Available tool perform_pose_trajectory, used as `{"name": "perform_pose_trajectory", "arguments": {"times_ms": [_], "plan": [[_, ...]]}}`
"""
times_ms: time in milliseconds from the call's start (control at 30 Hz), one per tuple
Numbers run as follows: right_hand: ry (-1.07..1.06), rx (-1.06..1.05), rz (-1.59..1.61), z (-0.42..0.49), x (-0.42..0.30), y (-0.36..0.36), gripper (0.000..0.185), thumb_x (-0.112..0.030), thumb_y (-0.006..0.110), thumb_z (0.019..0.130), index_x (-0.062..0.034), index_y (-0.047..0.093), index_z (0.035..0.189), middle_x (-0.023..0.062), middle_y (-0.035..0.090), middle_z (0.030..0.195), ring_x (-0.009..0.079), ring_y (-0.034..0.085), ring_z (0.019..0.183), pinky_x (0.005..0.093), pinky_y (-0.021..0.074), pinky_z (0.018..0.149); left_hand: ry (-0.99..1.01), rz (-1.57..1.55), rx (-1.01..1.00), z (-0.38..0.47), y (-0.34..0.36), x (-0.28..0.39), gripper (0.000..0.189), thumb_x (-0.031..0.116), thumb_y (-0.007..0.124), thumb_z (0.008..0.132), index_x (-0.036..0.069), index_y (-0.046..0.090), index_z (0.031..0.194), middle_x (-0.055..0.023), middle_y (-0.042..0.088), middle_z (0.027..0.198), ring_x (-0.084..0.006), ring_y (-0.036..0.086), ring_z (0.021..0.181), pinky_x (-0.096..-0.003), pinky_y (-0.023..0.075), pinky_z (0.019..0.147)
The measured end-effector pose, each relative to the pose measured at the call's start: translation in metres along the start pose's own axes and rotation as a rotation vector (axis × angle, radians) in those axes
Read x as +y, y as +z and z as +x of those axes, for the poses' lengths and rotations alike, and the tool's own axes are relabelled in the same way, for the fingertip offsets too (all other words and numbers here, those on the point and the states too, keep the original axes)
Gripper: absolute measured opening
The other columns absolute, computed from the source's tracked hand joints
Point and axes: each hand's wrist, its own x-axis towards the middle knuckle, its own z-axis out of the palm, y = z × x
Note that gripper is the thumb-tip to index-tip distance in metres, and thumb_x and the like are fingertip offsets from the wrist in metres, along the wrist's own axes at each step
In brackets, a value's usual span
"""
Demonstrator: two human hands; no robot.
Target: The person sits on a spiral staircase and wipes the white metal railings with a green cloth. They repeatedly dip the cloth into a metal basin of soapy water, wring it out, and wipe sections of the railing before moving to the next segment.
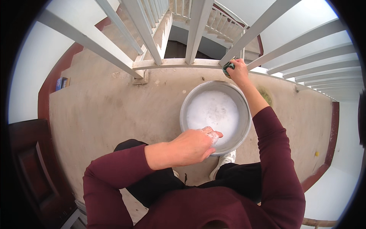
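A round grey basin [184, 110] stands on the floor in front of me, with white suds [213, 110] across its inside. Over its near rim hangs my left hand [194, 144]; foam clings to its fingers, the thumb is apart from them, and nothing shows in its grip. The palm faces down and is hidden. My right hand [239, 71] reaches past the far side of the basin and grips a green and yellow scouring sponge [227, 69]. The sponge is against the bottom rail [177, 63] of a white metal railing, by the foot of a baluster [254, 33].
Beyond the railing a stairwell drops away, with stair flights [220, 28] below. A small blue box [59, 83] sits by the left wall. At lower left is a dark brown panelled door [31, 169]. A white shoe [224, 163] is close to the basin.
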Motion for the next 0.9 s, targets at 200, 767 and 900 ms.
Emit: {"name": "perform_pose_trajectory", "arguments": {"times_ms": [200, 767, 900], "plan": [[-0.037, -0.206, 0.111, -0.072, -0.009, 0.003, 0.026, -0.009, 0.067, 0.073, -0.004, 0.07, 0.098, 0.0139, 0.056, 0.102, 0.0298, 0.057, 0.096, 0.0375, 0.0476, 0.084, -0.019, 0.086, -0.116, 0.003, 0.005, -0.002, 0.048, 0.013, 0.063, 0.085, 0.001, 0.049, 0.129, -0.0207, 0.057, 0.111, -0.0368, 0.061, 0.087, -0.0415, 0.0513, 0.076], [-0.219, 0.1, 0.401, -0.002, -0.113, 0.042, 0.035, -0.01, 0.067, 0.075, -0.0055, 0.061, 0.109, 0.0128, 0.059, 0.107, 0.0321, 0.057, 0.1, 0.041, 0.048, 0.086, -0.044, 0.209, -0.189, 0.007, 0.011, 0.0, 0.046, 0.014, 0.066, 0.084, -0.004, 0.052, 0.123, -0.0218, 0.06, 0.099, -0.037, 0.061, 0.09, -0.0422, 0.0498, 0.076], [-0.317, -0.01, 0.214, 0.002, -0.103, 0.056, 0.029, -0.008, 0.062, 0.074, -0.0034, 0.062, 0.103, 0.0153, 0.059, 0.107, 0.034, 0.054, 0.105, 0.0422, 0.0457, 0.09, -0.096, 0.232, -0.232, 0.004, 0.015, -0.008, 0.044, 0.014, 0.066, 0.083, -0.005, 0.053, 0.12, -0.0219, 0.06, 0.095, -0.0377, 0.061, 0.088, -0.0432, 0.0495, 0.075]]}}
